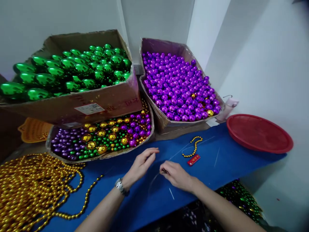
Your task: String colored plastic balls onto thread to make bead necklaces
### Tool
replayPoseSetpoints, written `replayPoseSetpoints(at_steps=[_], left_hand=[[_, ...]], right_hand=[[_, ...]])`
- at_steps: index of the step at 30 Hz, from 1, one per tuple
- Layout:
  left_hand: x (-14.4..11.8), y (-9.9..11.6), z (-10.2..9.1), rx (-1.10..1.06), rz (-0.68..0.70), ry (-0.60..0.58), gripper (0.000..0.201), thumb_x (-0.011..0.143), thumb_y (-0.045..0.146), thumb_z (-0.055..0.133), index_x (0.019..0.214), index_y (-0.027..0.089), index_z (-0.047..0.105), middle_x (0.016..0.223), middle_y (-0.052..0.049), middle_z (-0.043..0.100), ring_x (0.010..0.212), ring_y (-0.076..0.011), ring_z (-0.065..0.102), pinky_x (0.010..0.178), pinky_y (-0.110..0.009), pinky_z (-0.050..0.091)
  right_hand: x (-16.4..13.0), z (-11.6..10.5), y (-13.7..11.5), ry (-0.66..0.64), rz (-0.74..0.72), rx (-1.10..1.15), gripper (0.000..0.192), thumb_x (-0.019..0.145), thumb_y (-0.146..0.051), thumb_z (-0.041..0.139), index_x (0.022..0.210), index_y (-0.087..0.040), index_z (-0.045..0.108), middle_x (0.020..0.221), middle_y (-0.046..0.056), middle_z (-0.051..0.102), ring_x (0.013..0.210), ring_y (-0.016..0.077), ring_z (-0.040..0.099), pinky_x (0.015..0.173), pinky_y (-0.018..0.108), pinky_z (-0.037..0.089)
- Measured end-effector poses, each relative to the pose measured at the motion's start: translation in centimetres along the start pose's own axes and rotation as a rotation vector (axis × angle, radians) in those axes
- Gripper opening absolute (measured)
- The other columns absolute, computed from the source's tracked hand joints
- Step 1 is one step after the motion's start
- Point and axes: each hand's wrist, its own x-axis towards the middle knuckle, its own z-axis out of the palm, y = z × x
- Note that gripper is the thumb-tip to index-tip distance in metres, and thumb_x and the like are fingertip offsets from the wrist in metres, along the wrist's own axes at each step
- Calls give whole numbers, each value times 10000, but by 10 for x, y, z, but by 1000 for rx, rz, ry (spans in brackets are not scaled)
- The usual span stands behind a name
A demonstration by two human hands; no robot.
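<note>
My left hand (142, 162), with a silver watch on its wrist, hovers over the blue tabletop with its fingers stretched out to the right. Nothing shows in it. Just to the right, my right hand (175, 174) is closed, fingers curled round a small dark object that I cannot make out. A thin clear thread (154, 178) curves away on the left of this hand. Beyond my right hand lies a short string of gold beads (194, 149), with thin thread near it. A small red packet (193, 160) sits beside the beads.
Gold bead strands (31, 187) heap at left. Cardboard boxes hold green ornaments (82, 67), purple balls (178, 83) and mixed beads (112, 137). A red round tray (259, 132) is at the right of the blue tabletop (207, 174). An orange basket (33, 130) stands at left.
</note>
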Motion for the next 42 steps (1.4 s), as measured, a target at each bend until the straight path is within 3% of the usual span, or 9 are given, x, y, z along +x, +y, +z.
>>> replayPoseSetpoints(at_steps=[3, 5, 8, 11, 15, 21, 26, 30, 42], left_hand=[[23, 14, 35, -81, 188, -384, 394, 950, 375, 304, 1128, 198, 607, 1269, -66, 564, 1131, -177, 524, 933, -282, 414], [32, 21, 60, 1, 279, -604, 441, 960, 389, 250, 1063, 195, 632, 1093, -51, 658, 984, -155, 595, 866, -256, 442], [36, 29, 94, 151, 350, -760, 444, 940, 445, 284, 902, 202, 654, 850, -21, 671, 764, -140, 613, 727, -236, 462], [36, 42, 120, 208, 411, -696, 309, 876, 454, 443, 948, 213, 621, 1081, -51, 602, 854, -169, 602, 751, -264, 457], [39, 66, 147, 290, 563, -522, 314, 912, 354, 385, 1191, 245, 478, 1352, -73, 428, 1071, -195, 540, 786, -282, 465], [43, 66, 180, 328, 577, -671, 220, 922, 322, 410, 960, 215, 599, 905, -24, 659, 827, -138, 616, 702, -215, 456], [36, 59, 205, 377, 504, -612, 258, 931, 313, 362, 869, 180, 574, 845, -57, 623, 781, -169, 593, 660, -254, 446], [33, 63, 222, 414, 470, -596, 270, 931, 328, 348, 869, 174, 561, 835, -72, 610, 748, -181, 583, 638, -272, 446], [35, 76, 229, 393, 466, -567, 193, 910, 291, 409, 844, 182, 553, 826, -53, 611, 762, -183, 578, 633, -268, 427]], right_hand=[[-46, -16, -14, -7, 16, 72, 113, 931, -227, 436, 887, -192, 535, 809, 2, 575, 735, 116, 522, 681, 214, 423], [-80, -32, -17, -22, 56, 113, 142, 939, -259, 420, 852, -197, 514, 742, -18, 549, 666, 104, 498, 619, 197, 402], [-133, -57, -12, -87, 232, 277, 166, 941, -289, 410, 832, -195, 493, 735, -25, 550, 640, 91, 501, 578, 178, 390], [-177, -74, -8, -123, 489, 481, 170, 931, -294, 411, 820, -190, 488, 726, -26, 552, 607, 84, 498, 530, 163, 376], [-209, -82, -11, -122, 558, 512, 173, 920, -299, 445, 803, -183, 500, 718, -24, 542, 624, 86, 485, 554, 171, 371], [-251, -94, 6, -178, 634, 611, 223, 922, -379, 448, 838, -189, 531, 756, -8, 569, 636, 97, 508, 556, 185, 415], [-283, -98, 44, -40, 559, 256, 273, 902, -382, 464, 1094, -224, 576, 1137, 83, 549, 1024, 193, 536, 857, 321, 449], [-281, -82, 59, -21, 568, -24, 318, 922, -350, 409, 1167, -212, 556, 968, 76, 580, 859, 172, 579, 775, 294, 470], [-248, -56, 61, -42, 527, -248, 296, 950, -374, 358, 986, -228, 613, 819, 20, 595, 727, 140, 592, 660, 223, 433]])
